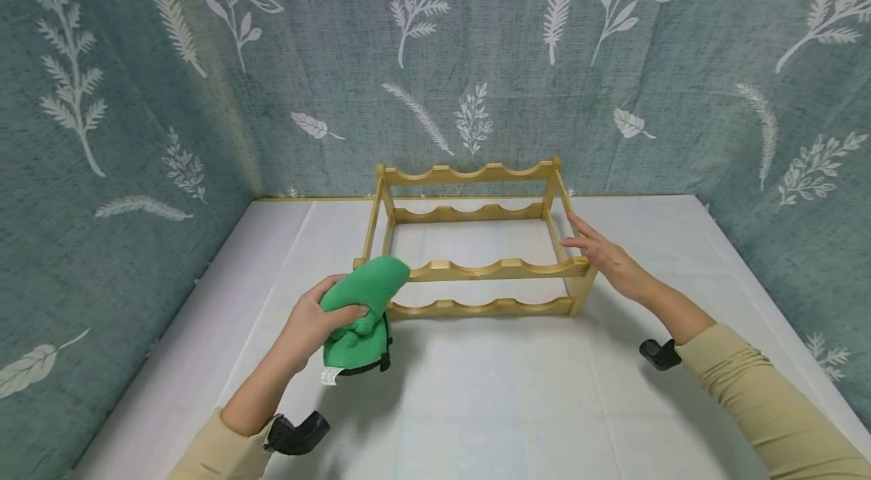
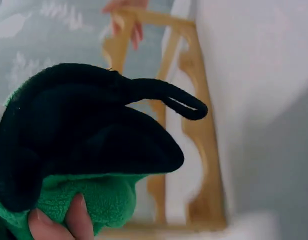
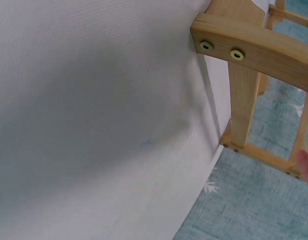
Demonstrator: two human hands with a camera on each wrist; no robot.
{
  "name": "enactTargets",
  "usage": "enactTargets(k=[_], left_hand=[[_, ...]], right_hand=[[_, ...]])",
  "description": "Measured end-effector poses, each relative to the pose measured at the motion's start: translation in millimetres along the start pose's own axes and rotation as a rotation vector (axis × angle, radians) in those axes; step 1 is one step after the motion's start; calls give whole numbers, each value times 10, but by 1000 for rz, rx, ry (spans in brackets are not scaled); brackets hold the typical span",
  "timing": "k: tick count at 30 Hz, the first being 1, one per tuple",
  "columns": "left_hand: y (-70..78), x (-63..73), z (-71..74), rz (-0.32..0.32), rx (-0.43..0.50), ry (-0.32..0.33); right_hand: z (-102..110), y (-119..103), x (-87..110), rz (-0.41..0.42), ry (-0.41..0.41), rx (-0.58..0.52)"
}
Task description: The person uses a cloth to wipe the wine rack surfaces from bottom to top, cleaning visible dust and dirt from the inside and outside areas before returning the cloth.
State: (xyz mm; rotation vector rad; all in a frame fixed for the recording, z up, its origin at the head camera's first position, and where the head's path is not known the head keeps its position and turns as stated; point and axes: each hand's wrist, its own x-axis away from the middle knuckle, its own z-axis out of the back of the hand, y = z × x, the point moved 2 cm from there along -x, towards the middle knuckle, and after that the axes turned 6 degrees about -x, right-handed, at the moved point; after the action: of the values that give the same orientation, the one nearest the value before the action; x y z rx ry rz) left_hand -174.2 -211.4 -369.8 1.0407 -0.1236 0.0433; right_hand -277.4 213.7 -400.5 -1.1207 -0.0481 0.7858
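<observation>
A folded green terry cloth [image 1: 367, 291] with black edging and a white tag is gripped by my left hand [image 1: 313, 325], thumb on top, over the front left corner of a light wooden rack [image 1: 506, 268]. Its dark underside and black hanging loop [image 2: 186, 106] face the left wrist camera. The rack has two tiers of scalloped rails. My right hand [image 1: 609, 261] is at the rack's right side, its fingers extended along the upper side rail. Only a fingertip [image 3: 306, 165] of it shows in the right wrist view, beside the wooden frame with its metal bolts [image 3: 237, 54].
The rack stands on a white-covered table [image 1: 490, 404], towards its back edge. Teal leaf-patterned fabric [image 1: 476, 34] hangs behind and along both sides. A black wrist camera mount [image 1: 297, 435] sits on the left forearm, another [image 1: 660, 354] on the right.
</observation>
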Motion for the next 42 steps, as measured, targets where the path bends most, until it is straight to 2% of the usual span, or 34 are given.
enactTargets(k=[2,5,7,12,15,18,22,27,31,36,42], left_hand=[[140,-58,-157,-52,4,-45],[371,-158,-516,-129,26,-128],[512,-233,-819,-175,50,-188],[814,-403,-1589,-218,43,-312],[926,-495,-1921,-231,20,-311],[961,-551,-2073,-223,9,-249],[917,-556,-2074,-203,33,-192],[786,-513,-1917,-202,100,-151],[636,-460,-1703,-193,124,-109],[448,-407,-1388,-183,73,-52],[220,-330,-994,-111,61,37]], right_hand=[[10,0,8,4,2,-3],[19,4,13,9,5,-4],[20,11,13,10,4,-6],[8,22,10,3,-2,4],[-6,26,2,0,-8,-7],[-18,28,-10,-6,-14,-28],[-16,15,-8,-12,-12,-9],[10,12,4,-32,-5,14],[11,4,-7,-47,-4,24],[11,1,-4,-57,4,14],[-1,12,-6,-33,7,-14]])
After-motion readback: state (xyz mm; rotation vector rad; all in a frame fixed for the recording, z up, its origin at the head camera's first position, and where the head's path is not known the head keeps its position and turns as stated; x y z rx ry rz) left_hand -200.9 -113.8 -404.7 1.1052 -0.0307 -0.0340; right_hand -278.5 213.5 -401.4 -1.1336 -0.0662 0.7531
